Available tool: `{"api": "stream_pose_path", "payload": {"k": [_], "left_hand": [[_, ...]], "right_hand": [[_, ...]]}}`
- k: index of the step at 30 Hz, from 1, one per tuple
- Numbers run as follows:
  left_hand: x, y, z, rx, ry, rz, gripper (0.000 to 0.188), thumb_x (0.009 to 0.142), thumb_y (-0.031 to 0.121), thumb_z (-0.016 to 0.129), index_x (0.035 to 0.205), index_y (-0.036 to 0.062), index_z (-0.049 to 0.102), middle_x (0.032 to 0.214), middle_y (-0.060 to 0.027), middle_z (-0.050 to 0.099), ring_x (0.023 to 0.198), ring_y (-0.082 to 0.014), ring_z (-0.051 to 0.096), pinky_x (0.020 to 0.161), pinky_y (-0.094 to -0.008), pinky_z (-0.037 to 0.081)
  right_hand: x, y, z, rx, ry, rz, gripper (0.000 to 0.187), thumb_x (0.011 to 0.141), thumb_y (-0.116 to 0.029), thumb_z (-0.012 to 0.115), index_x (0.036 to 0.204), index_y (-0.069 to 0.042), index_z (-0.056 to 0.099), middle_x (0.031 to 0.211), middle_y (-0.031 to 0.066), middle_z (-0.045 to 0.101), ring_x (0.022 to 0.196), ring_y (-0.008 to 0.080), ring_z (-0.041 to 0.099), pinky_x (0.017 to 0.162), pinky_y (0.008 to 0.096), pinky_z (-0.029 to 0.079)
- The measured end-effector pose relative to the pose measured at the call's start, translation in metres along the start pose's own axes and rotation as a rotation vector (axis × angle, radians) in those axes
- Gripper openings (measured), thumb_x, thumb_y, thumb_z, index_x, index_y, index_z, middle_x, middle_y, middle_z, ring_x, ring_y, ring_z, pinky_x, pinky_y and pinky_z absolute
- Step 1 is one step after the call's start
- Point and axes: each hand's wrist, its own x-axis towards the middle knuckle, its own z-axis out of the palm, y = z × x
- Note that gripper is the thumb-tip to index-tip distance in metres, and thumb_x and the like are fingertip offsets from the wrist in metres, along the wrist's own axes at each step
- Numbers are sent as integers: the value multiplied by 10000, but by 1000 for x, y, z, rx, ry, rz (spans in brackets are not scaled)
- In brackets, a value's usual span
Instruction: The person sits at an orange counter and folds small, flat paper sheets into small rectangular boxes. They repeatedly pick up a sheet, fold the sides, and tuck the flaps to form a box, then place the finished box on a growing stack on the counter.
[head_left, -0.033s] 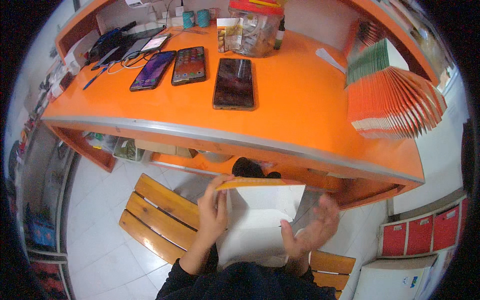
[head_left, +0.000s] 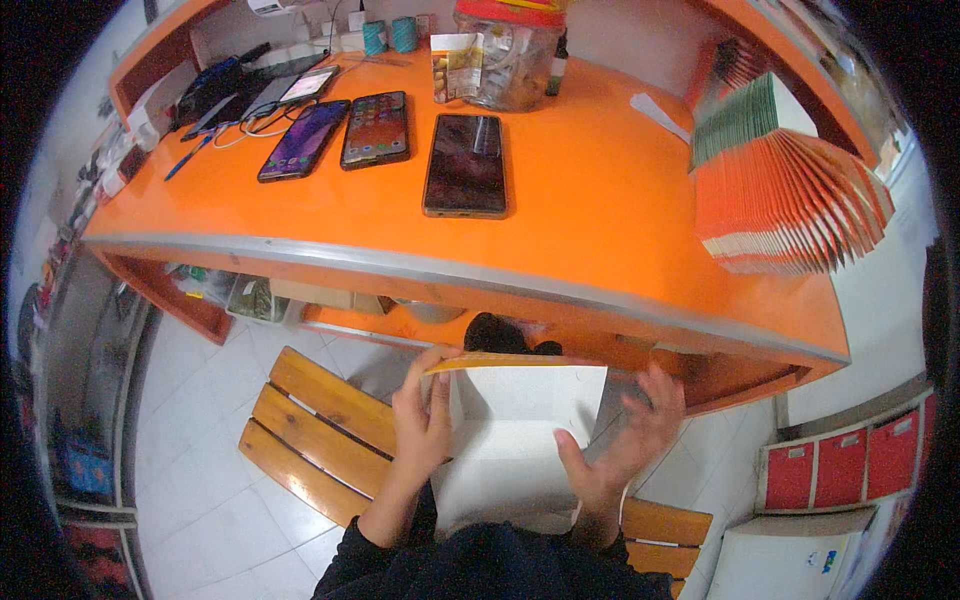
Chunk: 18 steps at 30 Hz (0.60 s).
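Observation:
In front of my body, over my lap, I have a paper box [head_left: 520, 440], white inside, with an orange strip along its far edge. Its open side faces up, toward me. My left hand [head_left: 424, 418] grips the far left corner, thumb near the inner side and fingers around the outside. At the box's right side, my right hand [head_left: 630, 440] is open, its fingers spread and the thumb pointing up by the wall. Whether the right palm touches the box I cannot tell. The lower end of the box runs into my dark clothing.
Ahead stands an orange desk [head_left: 580, 210] with a metal front edge. On it lie several phones, a black one [head_left: 465, 165] nearest, a clear jar [head_left: 515, 60], and a fanned stack of orange-and-green paper packets [head_left: 780, 190]. Slatted wooden benches [head_left: 310, 440] flank me.
My right hand has opened wider, its fingers stretching up and outward. The far edge of the box sits slightly higher and further left. My left hand keeps its hold.

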Motion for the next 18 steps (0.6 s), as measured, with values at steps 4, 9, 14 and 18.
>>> {"api": "stream_pose_path", "payload": {"k": [4,9,14,18], "left_hand": [[-1,-5,9,141,-81,73,234,871,112,358,1062,7,444,884,-177,568,872,-295,556,773,-301,404],[-5,-21,20,291,-113,-29,452,847,200,434,1200,-25,264,1083,-240,430,975,-315,477,810,-338,362],[-12,0,22,531,-10,245,665,777,251,545,1252,-43,185,1217,-222,268,1057,-275,349,875,-369,287],[-7,13,34,93,-105,106,550,748,117,571,1224,-6,324,1058,-162,440,863,-193,478,716,-300,404]], "right_hand": [[-7,17,28,587,-318,335,993,665,-87,654,1282,-78,-123,1235,197,297,1121,292,348,934,365,287],[-25,26,51,164,-321,99,781,718,38,512,1218,34,-88,1186,260,320,1094,339,387,933,362,276],[-27,20,54,148,-308,250,421,771,-2,435,1160,52,283,1156,245,365,1008,383,449,885,405,352],[-37,12,55,-21,-417,22,317,789,-60,457,1100,-18,414,1171,241,362,996,375,461,830,383,416]]}}
